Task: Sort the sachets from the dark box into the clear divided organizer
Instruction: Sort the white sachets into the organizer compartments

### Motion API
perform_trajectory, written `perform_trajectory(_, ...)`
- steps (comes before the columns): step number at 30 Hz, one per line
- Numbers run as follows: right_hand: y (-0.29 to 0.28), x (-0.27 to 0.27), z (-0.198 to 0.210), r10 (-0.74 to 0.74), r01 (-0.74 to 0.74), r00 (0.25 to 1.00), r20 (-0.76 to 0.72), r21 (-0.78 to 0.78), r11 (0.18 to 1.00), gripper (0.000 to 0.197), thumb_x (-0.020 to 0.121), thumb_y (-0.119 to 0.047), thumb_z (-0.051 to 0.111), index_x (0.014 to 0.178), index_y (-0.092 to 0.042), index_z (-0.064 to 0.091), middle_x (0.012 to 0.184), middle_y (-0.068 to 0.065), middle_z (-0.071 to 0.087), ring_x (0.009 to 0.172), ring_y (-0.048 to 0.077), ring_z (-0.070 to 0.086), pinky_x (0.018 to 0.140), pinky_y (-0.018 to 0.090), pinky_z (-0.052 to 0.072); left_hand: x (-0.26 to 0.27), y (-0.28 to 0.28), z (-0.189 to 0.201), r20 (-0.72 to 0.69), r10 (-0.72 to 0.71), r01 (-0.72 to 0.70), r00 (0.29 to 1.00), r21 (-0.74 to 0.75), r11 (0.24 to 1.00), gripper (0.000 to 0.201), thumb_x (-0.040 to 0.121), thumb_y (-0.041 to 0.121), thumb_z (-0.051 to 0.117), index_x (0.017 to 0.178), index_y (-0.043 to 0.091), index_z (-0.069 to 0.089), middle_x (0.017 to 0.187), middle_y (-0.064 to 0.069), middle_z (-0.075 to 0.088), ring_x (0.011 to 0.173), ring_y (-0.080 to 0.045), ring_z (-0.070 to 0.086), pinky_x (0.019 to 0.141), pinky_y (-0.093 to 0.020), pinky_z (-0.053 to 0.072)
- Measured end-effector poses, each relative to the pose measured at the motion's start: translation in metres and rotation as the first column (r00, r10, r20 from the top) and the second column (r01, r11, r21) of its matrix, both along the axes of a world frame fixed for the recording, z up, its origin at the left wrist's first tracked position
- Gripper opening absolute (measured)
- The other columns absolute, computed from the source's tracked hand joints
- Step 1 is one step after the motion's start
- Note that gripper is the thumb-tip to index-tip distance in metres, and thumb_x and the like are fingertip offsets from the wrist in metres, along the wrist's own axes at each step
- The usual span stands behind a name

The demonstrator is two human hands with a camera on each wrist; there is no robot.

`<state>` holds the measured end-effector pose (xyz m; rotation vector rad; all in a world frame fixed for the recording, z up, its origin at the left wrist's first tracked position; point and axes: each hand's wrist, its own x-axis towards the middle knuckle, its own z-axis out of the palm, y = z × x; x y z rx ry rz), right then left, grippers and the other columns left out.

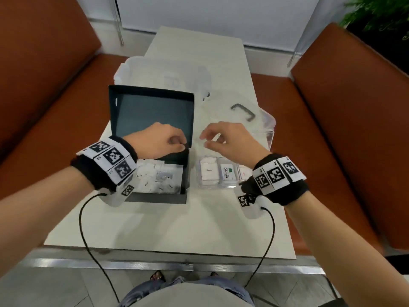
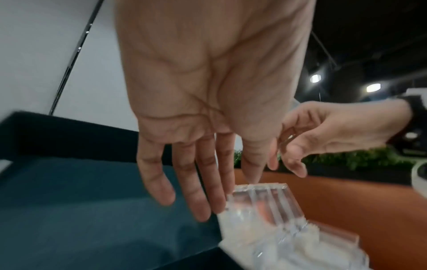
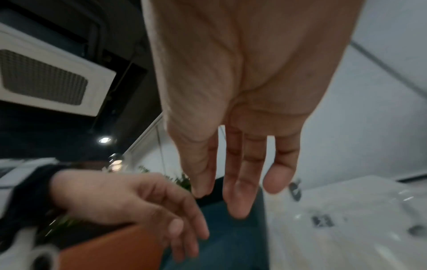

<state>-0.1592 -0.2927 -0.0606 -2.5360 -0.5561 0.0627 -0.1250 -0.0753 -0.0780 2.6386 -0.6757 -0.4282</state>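
Observation:
The dark box (image 1: 186,173) lies open on the table, its lid (image 1: 152,116) tilted up behind it. Several white sachets (image 1: 152,180) lie loose in its base. To its right stands the clear divided organizer (image 1: 218,185), with a white sachet (image 1: 209,170) and a Stevia sachet (image 1: 228,172) in its near compartments. My left hand (image 1: 180,145) hovers over the box's right side with relaxed fingers (image 2: 196,191) and holds nothing. My right hand (image 1: 208,139) hovers above the organizer (image 2: 265,206), with its fingers (image 3: 238,191) loose and empty.
A clear lid with a grey handle (image 1: 243,111) lies behind the organizer. A white translucent bag (image 1: 159,69) sits behind the box. Orange bench seats (image 1: 55,107) flank the narrow white table (image 1: 168,224). Black cables hang from both wristbands.

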Motion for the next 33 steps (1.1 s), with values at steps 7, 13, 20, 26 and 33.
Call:
perform_trajectory(7, 0.101, 0.016, -0.055, 0.23, -0.322, 0.922, -0.312, -0.287, 0.902, 0.027, 0.085, -0.017, 0.066, 0.112, -0.014, 0.066, 0.097, 0.0, 0.063, 0.082, 0.012, 0.05, 0.074, 0.02, 0.036, 0.0, 0.064, -0.028, -0.104, 0.079, -0.045, 0.991, 0.3, 0.953, 0.032, 0.092, 0.026, 0.062, 0.12, 0.012, 0.061, 0.116, -0.008, 0.066, 0.104, -0.025, 0.059, 0.086, -0.031, 0.046)
perform_trajectory(13, 0.132, 0.02, -0.105, 0.111, -0.349, 0.906, -0.409, -0.573, 0.742, 0.057, 0.08, -0.011, 0.07, 0.131, -0.014, 0.045, 0.118, 0.014, 0.058, 0.099, 0.031, 0.061, 0.077, 0.035, 0.052, -0.009, 0.063, -0.073, -0.178, 0.009, 0.081, 0.984, 0.493, 0.867, 0.04, 0.083, 0.02, 0.071, 0.119, 0.007, 0.062, 0.117, -0.014, 0.063, 0.1, -0.029, 0.063, 0.074, -0.03, 0.049)
perform_trajectory(20, 0.141, 0.013, -0.125, -0.02, -0.189, 0.958, -0.287, -0.68, 0.709, 0.059, 0.092, -0.033, 0.057, 0.14, -0.009, 0.033, 0.135, 0.018, 0.038, 0.123, 0.038, 0.045, 0.102, 0.049, 0.038, -0.009, 0.061, -0.107, -0.1, 0.052, -0.006, 0.994, 0.418, 0.909, 0.067, 0.084, 0.044, 0.069, 0.135, 0.012, 0.04, 0.13, -0.012, 0.042, 0.117, -0.03, 0.051, 0.091, -0.041, 0.046)
perform_trajectory(26, 0.142, 0.012, -0.128, -0.047, -0.158, 0.956, -0.288, -0.648, 0.745, 0.053, 0.09, -0.023, 0.061, 0.135, -0.008, 0.036, 0.13, 0.016, 0.045, 0.12, 0.035, 0.049, 0.104, 0.052, 0.034, -0.014, 0.064, -0.115, -0.083, 0.04, -0.003, 0.996, 0.409, 0.913, 0.054, 0.086, 0.022, 0.071, 0.131, 0.006, 0.045, 0.128, -0.016, 0.039, 0.108, -0.034, 0.057, 0.088, -0.039, 0.049)
perform_trajectory(33, 0.14, 0.015, -0.133, -0.049, -0.147, 0.96, -0.274, -0.649, 0.747, 0.058, 0.083, -0.019, 0.07, 0.133, -0.013, 0.041, 0.128, 0.016, 0.043, 0.117, 0.035, 0.049, 0.102, 0.048, 0.038, -0.014, 0.068, -0.118, -0.052, 0.046, -0.023, 0.998, 0.369, 0.929, 0.045, 0.087, 0.026, 0.069, 0.123, 0.008, 0.049, 0.124, -0.013, 0.048, 0.111, -0.032, 0.055, 0.085, -0.038, 0.046)
